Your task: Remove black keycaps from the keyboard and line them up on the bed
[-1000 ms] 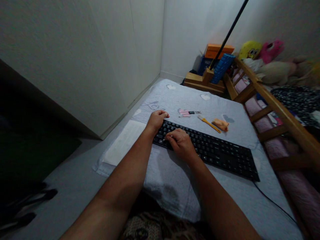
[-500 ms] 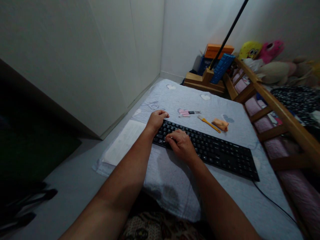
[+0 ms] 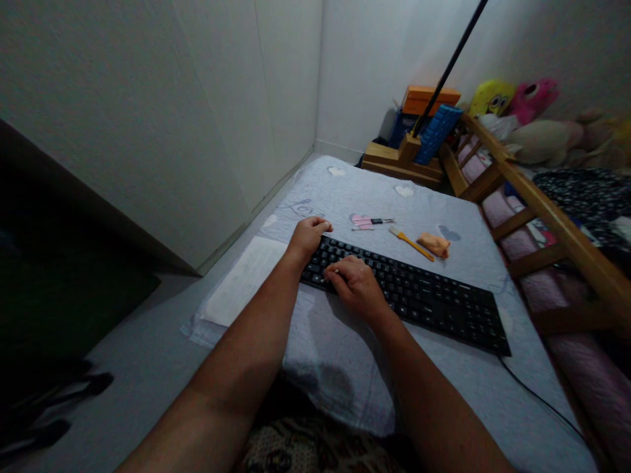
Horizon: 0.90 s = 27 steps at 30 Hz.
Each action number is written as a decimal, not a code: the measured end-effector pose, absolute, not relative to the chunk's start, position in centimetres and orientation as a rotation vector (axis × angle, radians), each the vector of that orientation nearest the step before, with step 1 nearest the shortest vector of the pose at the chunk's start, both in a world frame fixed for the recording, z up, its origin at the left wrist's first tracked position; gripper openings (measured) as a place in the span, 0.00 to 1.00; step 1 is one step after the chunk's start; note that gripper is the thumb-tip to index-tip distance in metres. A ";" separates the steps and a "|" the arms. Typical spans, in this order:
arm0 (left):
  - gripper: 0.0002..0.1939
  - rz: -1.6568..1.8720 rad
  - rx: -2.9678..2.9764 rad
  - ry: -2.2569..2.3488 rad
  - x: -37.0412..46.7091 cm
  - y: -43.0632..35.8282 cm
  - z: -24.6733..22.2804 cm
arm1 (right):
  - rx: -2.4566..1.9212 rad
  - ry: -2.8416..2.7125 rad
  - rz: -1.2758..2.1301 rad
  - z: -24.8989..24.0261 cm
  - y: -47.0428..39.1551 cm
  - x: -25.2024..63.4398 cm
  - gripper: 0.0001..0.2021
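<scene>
A black keyboard lies slantwise on the cloth-covered table. At its upper left corner rests my left hand, fingers curled together; whether anything is in them is hidden. Over the left part of the keys, my right hand pinches a thin white-tipped stick, probably a cotton swab, its tip down at the keys. Beyond the keyboard lie a tool with a black middle, a small thin stick, a yellow-handled brush and a crumpled orange cloth.
A white sheet lies left of the keyboard. The keyboard's cable runs off to the lower right. A wooden bed rail borders the right side; a wooden stand with a black pole is behind the table. A pale cabinet rises at left.
My right hand has shifted very slightly to the left, and the stick's white tip now shows below its fingers. My left hand keeps its place at the keyboard's corner.
</scene>
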<state>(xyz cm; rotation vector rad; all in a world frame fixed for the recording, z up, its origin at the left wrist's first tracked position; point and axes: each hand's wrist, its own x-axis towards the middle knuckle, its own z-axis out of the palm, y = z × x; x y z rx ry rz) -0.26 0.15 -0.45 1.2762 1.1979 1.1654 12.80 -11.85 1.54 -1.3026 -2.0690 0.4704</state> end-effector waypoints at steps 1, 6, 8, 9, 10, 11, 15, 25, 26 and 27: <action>0.06 1.165 1.274 1.194 -0.3 0.2 -0.5 | -1.309 -2.061 0.468 1.5 -11.8 12.8 0.09; 0.06 1.163 1.262 1.187 -0.2 0.2 -0.6 | -1.300 -2.026 0.449 1.3 -11.7 12.8 0.08; 0.06 1.163 1.260 1.189 -0.2 0.2 -0.6 | -1.311 -2.014 0.433 1.3 -11.6 12.9 0.08; 0.05 1.163 1.258 1.192 -0.2 0.1 -0.6 | -1.318 -2.011 0.427 1.3 -11.6 12.9 0.08; 0.05 1.161 1.257 1.196 -0.2 0.1 -0.6 | -1.325 -2.010 0.423 1.3 -11.6 12.9 0.08; 0.05 1.160 1.257 1.200 -0.2 0.1 -0.5 | -1.330 -2.013 0.422 1.3 -11.6 12.9 0.08; 0.05 1.163 1.263 1.201 -0.1 0.1 -0.4 | -1.329 -2.026 0.418 1.3 -11.6 12.9 0.08; 0.05 1.162 1.272 1.196 -0.2 0.1 -0.3 | -1.296 -2.070 0.444 1.4 -11.9 12.7 0.09; 0.05 1.167 1.270 1.193 -0.2 0.1 -0.3 | -1.296 -2.070 0.447 1.4 -11.9 12.7 0.09; 0.05 1.169 1.268 1.191 -0.2 0.1 -0.3 | -1.296 -2.070 0.450 1.5 -11.9 12.6 0.09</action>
